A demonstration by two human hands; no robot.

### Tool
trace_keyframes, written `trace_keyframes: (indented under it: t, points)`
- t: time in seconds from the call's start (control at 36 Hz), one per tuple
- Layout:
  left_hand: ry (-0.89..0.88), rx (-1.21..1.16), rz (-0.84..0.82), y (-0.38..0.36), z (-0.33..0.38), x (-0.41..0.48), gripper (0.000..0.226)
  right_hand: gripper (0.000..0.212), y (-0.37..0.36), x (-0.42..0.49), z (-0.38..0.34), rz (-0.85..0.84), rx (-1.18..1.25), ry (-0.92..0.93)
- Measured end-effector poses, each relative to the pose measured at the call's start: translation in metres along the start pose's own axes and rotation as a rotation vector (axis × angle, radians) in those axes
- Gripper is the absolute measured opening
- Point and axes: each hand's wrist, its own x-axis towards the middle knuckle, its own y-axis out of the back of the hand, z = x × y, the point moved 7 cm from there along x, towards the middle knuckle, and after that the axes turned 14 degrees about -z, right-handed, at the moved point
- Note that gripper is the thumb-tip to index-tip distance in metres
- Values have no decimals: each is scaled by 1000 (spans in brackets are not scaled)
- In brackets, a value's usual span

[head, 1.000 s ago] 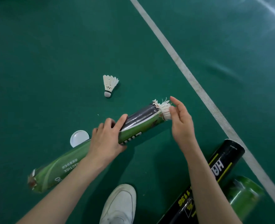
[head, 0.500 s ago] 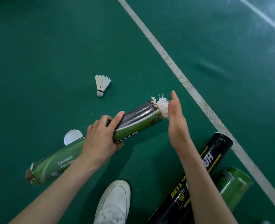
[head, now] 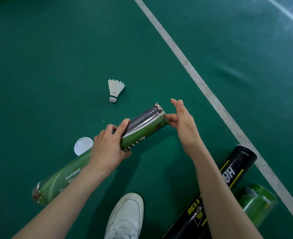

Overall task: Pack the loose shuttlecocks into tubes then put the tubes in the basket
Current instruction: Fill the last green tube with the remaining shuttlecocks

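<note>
Green court floor, white line; left hand fingers grip green tube, right hand fingers loose.

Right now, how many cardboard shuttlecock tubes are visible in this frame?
3. A green cardboard tube held by the left hand; a black cardboard tube lying on the floor at lower right; a green tube lying just beyond it. Others may lie outside the frame.

Black tube partly behind right forearm, cut off below, white shoe cropped too
</note>
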Motion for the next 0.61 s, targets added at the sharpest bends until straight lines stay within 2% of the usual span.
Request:
trace_keyframes:
  t: [0.03, 0.08, 0.22, 0.39, 0.5, 0.61]
  points:
    - [18, -10, -4, 0, -6, 1, 92, 40, -2, 3, -1, 14, -9, 10]
    - [69, -15, -29, -1, -20, 2, 93, 26, -6, 11, -3, 42, -57, 17]
    - [201, -12, -84, 1, -61, 1, 98, 19, -24, 50, 3, 51, -211, -37]
    - [301, -75, -106, 5, -100, -6, 100, 43, -82, 127, 2, -156, -571, -68]
    - [339, -96, -123, 7, -120, -9, 101, 60, -113, 170, -10, -200, -716, -2]
    - [364, -94, -146, 6, -127, -8, 100, 68, -134, 202, -20, -223, -794, -5]
